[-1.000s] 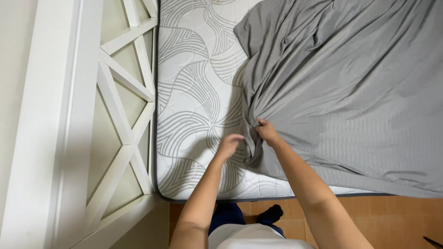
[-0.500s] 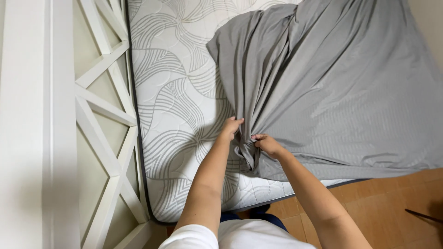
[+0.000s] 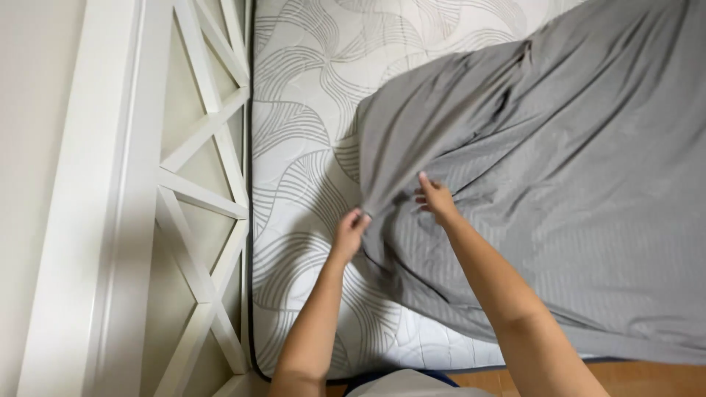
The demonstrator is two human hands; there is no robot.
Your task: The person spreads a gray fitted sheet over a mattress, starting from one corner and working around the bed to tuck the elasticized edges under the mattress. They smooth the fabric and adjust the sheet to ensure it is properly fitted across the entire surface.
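Observation:
A grey striped bed sheet (image 3: 559,191) lies rumpled over the right part of a white mattress (image 3: 301,162) with a grey wavy pattern. My left hand (image 3: 350,231) pinches the sheet's left edge near the mattress's front. My right hand (image 3: 435,197) rests on the sheet just to the right, fingers spread and pressing into the folds. Both forearms reach up from the bottom of the view.
A white bed frame end (image 3: 198,198) with crossed slats stands along the mattress's left side, with a pale wall (image 3: 37,147) beyond it. Wooden floor (image 3: 647,378) shows at the bottom right, below the mattress's front edge.
The view has shifted right and closer. My hands have moved apart along the sheet's edge, the left one staying pinched on it, and the sheet's left edge has bunched further onto the mattress.

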